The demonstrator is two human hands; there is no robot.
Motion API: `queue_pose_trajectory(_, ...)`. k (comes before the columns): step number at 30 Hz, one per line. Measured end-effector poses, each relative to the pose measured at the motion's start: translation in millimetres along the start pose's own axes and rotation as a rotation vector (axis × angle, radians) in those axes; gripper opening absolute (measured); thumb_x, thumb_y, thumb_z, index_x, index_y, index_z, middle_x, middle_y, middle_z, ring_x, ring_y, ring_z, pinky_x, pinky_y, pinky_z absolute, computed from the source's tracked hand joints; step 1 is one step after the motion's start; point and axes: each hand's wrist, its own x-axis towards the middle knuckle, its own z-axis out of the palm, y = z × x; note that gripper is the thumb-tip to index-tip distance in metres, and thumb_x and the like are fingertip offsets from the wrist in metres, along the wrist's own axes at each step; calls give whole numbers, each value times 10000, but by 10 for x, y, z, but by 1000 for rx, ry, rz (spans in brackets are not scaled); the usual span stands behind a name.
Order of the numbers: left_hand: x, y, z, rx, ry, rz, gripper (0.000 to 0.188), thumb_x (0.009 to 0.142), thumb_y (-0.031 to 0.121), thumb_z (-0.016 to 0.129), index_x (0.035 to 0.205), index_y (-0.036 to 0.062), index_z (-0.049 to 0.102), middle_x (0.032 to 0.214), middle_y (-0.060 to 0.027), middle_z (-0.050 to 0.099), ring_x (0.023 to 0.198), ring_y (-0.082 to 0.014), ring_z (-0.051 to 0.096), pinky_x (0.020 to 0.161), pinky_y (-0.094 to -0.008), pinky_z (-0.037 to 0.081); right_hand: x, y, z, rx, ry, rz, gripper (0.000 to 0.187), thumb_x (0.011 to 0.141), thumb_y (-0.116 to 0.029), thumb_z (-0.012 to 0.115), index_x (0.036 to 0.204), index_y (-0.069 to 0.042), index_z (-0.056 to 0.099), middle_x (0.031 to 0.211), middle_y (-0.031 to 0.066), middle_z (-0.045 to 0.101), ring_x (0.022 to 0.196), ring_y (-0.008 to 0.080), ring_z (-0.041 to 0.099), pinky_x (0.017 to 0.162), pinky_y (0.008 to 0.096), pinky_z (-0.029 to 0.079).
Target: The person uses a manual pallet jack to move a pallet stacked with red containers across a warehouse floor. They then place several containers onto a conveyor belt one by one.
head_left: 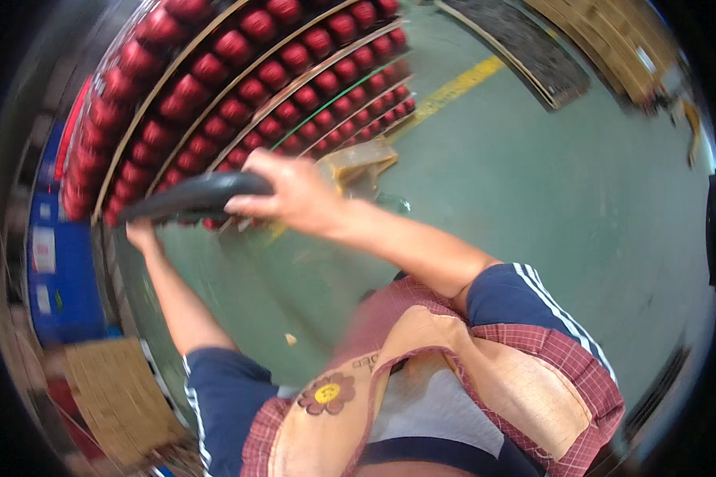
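Black curved piece point(195, 195) up in the air, over a green floor point(549, 207) crossed by a yellow stripe point(465, 82)! Behind it rises the tiered stack of dark red rounded items point(294, 57), the piece crossing its lower edge; blue container point(65, 270) beyond the stack's near left corner. And the right hand point(294, 191) has its fingers clamped on the piece's right end, thumb below; left hand point(141, 236) under the left end, its fingers too hidden to tell.
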Motion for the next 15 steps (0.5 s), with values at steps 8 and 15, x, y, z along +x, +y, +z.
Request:
queue_pose_trajectory(8,-476,21,338,-643,-67,-104,37,780,14,660,811,11,640,687,-76,622,596,-192,605,593,-358,556,-117,147,-61,33,39,114,251,856,-235,737,984,-41,642,795,18,672,690,98,601,666,277,497)
queue_pose_trajectory(15,-942,489,291,-595,-140,-139,103,746,58,745,780,52,647,644,-27,583,538,-129,522,534,-293,430,10,397,-191,-16,333,-107,342,1000,-368,578,966,-29,593,659,1,557,532,74,498,495,227,389)
